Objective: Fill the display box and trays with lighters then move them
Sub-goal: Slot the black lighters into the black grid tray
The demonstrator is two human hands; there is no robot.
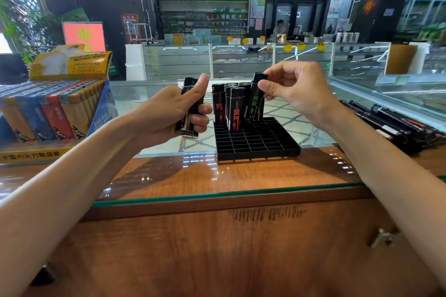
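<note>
A black plastic grid tray (257, 142) sits on the glass-topped wooden worktop (241, 176) with black lighters (235, 108) upright in its far rows, where the right hand (296, 87) pinches a tilted green-printed black lighter (257, 101) in its fingers (277, 73), while the left hand (169, 116) grips a bundle of black lighters (189, 108) beside the tray, and a cardboard display box of coloured lighters (48, 108) stands at the left.

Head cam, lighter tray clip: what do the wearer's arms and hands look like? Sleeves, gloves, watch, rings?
Two bare hands, no gloves. The left hand and right hand show no rings on the fingers in view. The left forearm and right forearm are uncovered to the frame edge: no sleeves, watch, bracelet, straps or markings in view.
</note>
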